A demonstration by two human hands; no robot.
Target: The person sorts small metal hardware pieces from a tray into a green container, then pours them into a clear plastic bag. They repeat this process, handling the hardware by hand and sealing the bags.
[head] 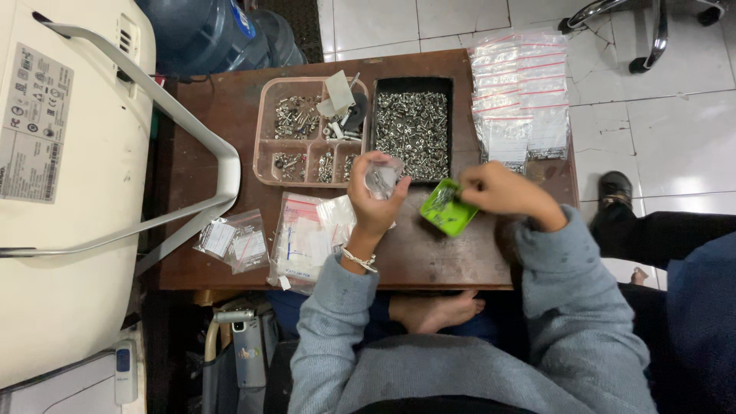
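Left hand (373, 201) holds a small clear plastic bag (382, 178) in a closed grip, raised just in front of the black tray of screws (412, 132). Right hand (502, 190) pinches narrowly at the small green tray (448, 208), which sits right of the black tray's near corner; whether it holds a screw cannot be told. A pink divided box (307, 132) touches the black tray's left side. Stacked filled bags (521, 96) lie to its right, reaching the bench (429, 257) edge. Loose bags (307, 241) lie near-left, and bare bench shows toward the near edge.
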